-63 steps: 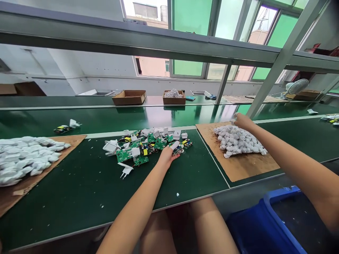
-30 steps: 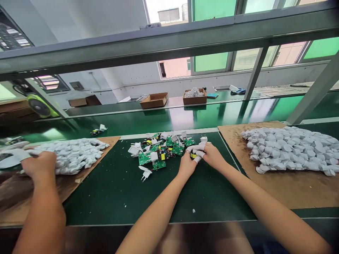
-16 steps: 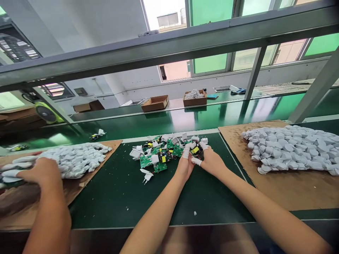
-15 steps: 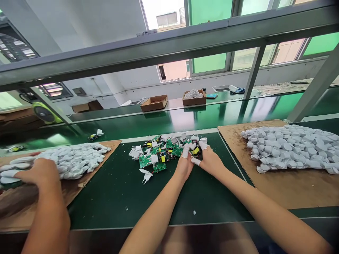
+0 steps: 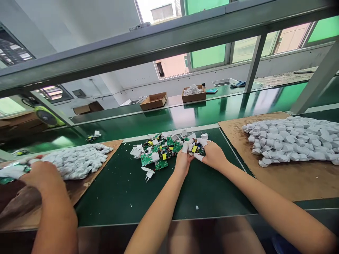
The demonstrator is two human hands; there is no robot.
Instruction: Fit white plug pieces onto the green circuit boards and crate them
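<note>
Between both hands is a small circuit board (image 5: 195,148) with a yellow part on it, held by the fingertips. My left hand (image 5: 182,163) is closed on its left side. On the right side, my right hand (image 5: 214,156) pinches it with thumb and fingers. White covers wrap several fingertips. Just left of the hands spreads a loose pile of green circuit boards (image 5: 147,159) with white plug housings among them. A white two-pin plug piece (image 5: 149,174) lies at the pile's near edge.
A co-worker's hand (image 5: 46,174) reaches in at the left, beside white pieces (image 5: 76,160) heaped on cardboard. More white pieces (image 5: 293,139) cover the cardboard sheet (image 5: 288,183) at right. Behind stand an open box (image 5: 154,101) and a box of white bits (image 5: 193,98).
The held board has turned up a little, so its parts show more between my fingers. The co-worker's hand has moved slightly right, with something green and white now at its fingers.
</note>
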